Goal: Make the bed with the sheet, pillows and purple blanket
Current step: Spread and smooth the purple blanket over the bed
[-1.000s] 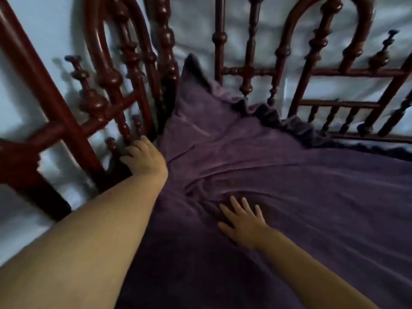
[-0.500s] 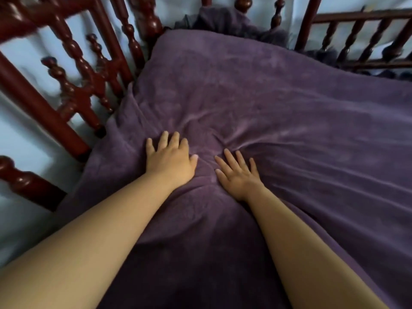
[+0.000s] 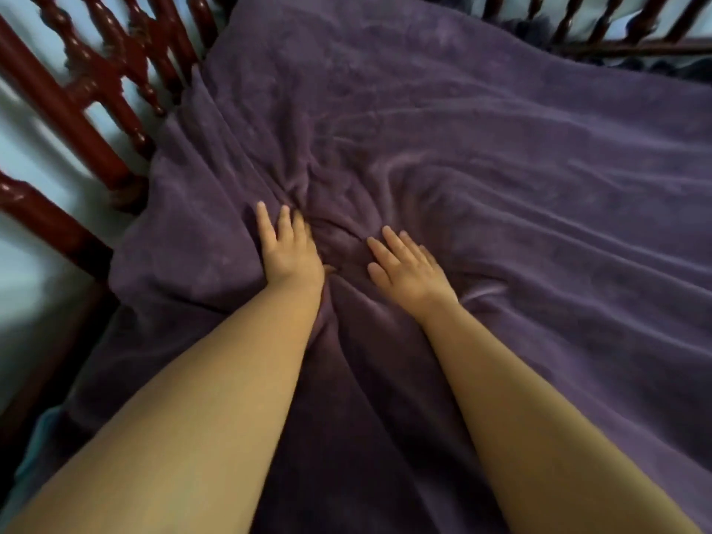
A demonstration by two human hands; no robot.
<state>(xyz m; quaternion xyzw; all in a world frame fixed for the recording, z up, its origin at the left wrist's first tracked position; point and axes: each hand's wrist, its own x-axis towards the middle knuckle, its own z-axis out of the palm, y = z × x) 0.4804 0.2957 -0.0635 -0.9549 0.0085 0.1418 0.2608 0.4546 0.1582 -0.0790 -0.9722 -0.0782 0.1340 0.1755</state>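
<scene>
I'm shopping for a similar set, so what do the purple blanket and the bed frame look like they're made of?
The purple blanket looks like a plush fleece or velour: matte, with a short nap that shows lighter and darker streaks and soft, rounded folds around the hands. The exact fibre cannot be told. The bed frame looks like turned wood in a dark reddish, glossy finish, with lathe-shaped spindles that catch highlights.

Under your hands you have the purple blanket point(image 3: 462, 156): one plain dusky violet, no print, paler lilac along the raised creases and near-black purple in the folds. Your bed frame point(image 3: 73, 106) at the left: glossy dark red-brown turned wood, unpatterned. Behind its spindles, your wall point(image 3: 23, 156): flat pale blue-white, no marking.
</scene>
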